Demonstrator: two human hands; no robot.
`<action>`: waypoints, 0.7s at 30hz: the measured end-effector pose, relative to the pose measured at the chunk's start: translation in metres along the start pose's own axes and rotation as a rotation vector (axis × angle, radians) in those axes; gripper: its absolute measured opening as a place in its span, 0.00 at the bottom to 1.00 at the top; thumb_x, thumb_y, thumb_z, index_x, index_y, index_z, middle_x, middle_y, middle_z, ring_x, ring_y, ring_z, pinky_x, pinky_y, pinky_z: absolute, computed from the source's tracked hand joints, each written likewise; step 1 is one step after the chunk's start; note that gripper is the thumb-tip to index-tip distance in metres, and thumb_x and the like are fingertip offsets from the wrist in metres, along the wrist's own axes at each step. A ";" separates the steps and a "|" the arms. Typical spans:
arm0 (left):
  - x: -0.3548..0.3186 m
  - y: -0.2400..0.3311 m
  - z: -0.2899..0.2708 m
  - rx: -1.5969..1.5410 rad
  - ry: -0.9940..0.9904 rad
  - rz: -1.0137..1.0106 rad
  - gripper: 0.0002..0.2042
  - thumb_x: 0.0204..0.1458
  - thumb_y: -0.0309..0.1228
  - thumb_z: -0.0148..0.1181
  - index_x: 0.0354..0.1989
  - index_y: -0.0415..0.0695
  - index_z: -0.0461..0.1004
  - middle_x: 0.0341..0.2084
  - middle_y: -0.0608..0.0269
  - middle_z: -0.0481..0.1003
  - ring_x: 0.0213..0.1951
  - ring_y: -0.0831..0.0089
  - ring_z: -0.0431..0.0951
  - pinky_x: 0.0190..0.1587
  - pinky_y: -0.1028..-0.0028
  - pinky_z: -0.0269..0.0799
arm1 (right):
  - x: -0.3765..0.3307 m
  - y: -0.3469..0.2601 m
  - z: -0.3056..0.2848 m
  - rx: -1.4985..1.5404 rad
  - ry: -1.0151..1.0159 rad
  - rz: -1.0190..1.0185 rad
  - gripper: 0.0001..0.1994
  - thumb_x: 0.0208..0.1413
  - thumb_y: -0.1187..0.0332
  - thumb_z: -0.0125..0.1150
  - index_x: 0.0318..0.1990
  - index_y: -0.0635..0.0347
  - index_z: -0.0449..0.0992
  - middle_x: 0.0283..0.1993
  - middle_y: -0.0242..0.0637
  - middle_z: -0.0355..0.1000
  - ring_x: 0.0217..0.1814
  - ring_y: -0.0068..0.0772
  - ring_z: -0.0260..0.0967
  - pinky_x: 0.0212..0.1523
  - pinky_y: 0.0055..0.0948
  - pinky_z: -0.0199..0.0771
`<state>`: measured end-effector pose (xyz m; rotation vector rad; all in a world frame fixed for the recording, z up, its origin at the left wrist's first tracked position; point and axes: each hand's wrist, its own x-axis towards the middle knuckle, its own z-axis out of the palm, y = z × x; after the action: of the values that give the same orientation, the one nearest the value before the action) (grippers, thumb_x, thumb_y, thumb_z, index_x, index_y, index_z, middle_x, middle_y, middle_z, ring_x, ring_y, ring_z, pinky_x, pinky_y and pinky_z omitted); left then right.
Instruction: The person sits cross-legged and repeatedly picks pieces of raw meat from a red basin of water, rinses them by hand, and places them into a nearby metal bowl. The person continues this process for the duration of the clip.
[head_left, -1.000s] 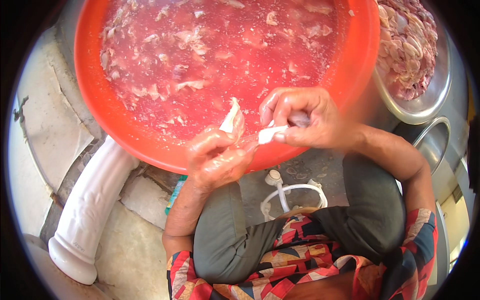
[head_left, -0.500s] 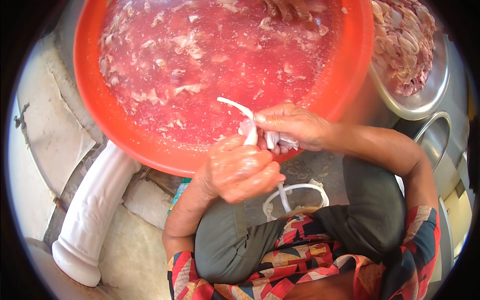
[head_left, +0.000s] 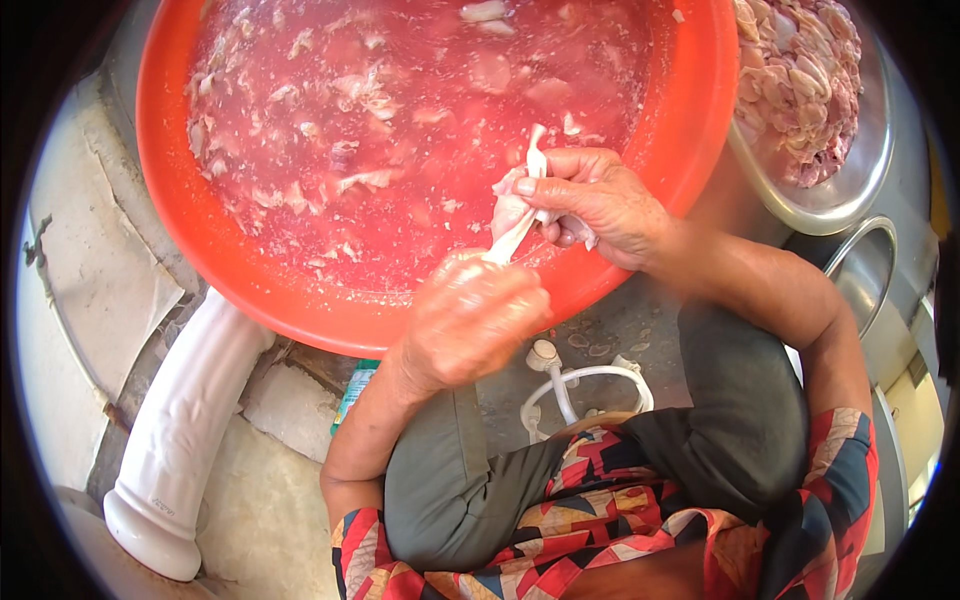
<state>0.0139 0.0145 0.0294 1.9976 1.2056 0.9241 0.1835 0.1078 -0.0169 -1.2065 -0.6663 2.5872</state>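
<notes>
Over the near side of a large red basin [head_left: 165,190], both hands work on a stretchy, whitish strip of raw meat [head_left: 512,240]. My left hand [head_left: 478,318] is closed in a fist round its lower end. Higher up, my right hand [head_left: 605,208] pinches it between thumb and fingers, and a short end sticks up past the thumb. More pinkish raw meat [head_left: 507,208] shows beside the right fingers; its full shape is hidden. Pinkish-red water [head_left: 410,220] fills the basin, with many pale scraps floating in it. Two larger white pieces [head_left: 487,14] lie near its top edge.
At the upper right, a metal bowl [head_left: 880,165] holds heaped raw meat pieces [head_left: 800,90]. A metal rim [head_left: 890,265] curves below it. A white pedestal [head_left: 185,425] stands at left, a green packet [head_left: 354,388] under the basin, and a white plastic ring [head_left: 640,385] between my knees.
Both hands have moved up and farther over the basin, and the strip's free end now points upward. Fingers that were in the water at the top edge are gone from view.
</notes>
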 end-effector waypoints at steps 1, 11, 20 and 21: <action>-0.004 -0.003 0.004 -0.072 0.090 -0.082 0.11 0.41 0.20 0.63 0.34 0.41 0.72 0.33 0.58 0.69 0.34 0.70 0.73 0.38 0.69 0.71 | 0.000 0.000 0.000 -0.011 0.007 -0.003 0.10 0.54 0.66 0.57 0.39 0.61 0.75 0.28 0.30 0.74 0.21 0.11 0.63 0.18 0.10 0.60; -0.004 -0.013 0.008 -0.346 0.416 -0.404 0.11 0.41 0.12 0.59 0.33 0.37 0.71 0.51 0.50 0.55 0.46 0.63 0.71 0.41 0.73 0.76 | 0.000 -0.005 0.006 0.011 0.065 -0.014 0.09 0.54 0.65 0.56 0.35 0.61 0.75 0.21 0.27 0.67 0.17 0.11 0.59 0.13 0.11 0.54; -0.022 -0.022 0.002 -0.141 0.403 -0.228 0.13 0.35 0.09 0.62 0.27 0.40 0.71 0.44 0.54 0.59 0.35 0.71 0.71 0.31 0.78 0.73 | -0.002 -0.005 0.004 0.016 0.042 -0.042 0.09 0.55 0.63 0.56 0.35 0.60 0.75 0.22 0.27 0.69 0.16 0.11 0.58 0.13 0.11 0.53; -0.025 -0.023 0.001 -0.078 0.399 -0.225 0.14 0.35 0.09 0.62 0.29 0.40 0.72 0.43 0.55 0.59 0.34 0.72 0.71 0.31 0.78 0.73 | -0.001 -0.005 0.004 0.009 0.031 -0.046 0.10 0.55 0.63 0.56 0.35 0.60 0.75 0.22 0.28 0.69 0.16 0.11 0.58 0.12 0.11 0.53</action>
<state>-0.0042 0.0010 0.0044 1.6197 1.5454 1.2688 0.1817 0.1105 -0.0115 -1.2109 -0.6672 2.5264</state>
